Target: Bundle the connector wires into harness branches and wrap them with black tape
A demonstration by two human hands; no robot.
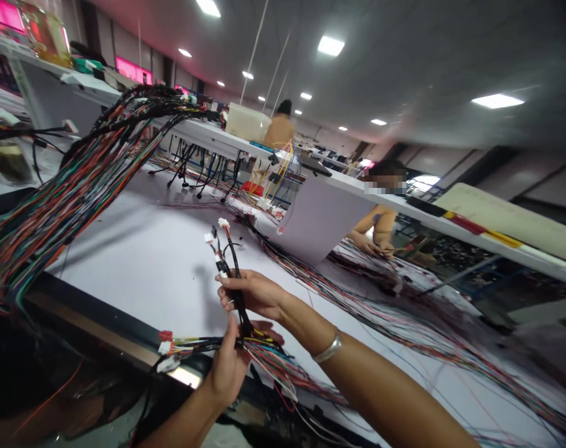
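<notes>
My right hand (249, 294), with a silver bangle (327, 347) on the wrist, grips a black-sheathed branch of a wire harness (231, 264). Small white connectors (216, 239) end that branch above my fingers. My left hand (226, 367) closes on the same harness lower down, where the wires gather. From there a second branch (193, 343) runs left, ending in red and white connectors (165, 343). Coloured wires (273, 364) trail from my hands down to the white work table (137, 249).
A thick multicoloured wire bundle (77, 193) hangs at the left. Long loose wires (404, 320) stretch across the table to the right. A white-topped bench (451, 230) crosses behind, with hanging cables beneath it. A co-worker's hands (369, 246) handle wires beyond it; another person (279, 130) stands farther back.
</notes>
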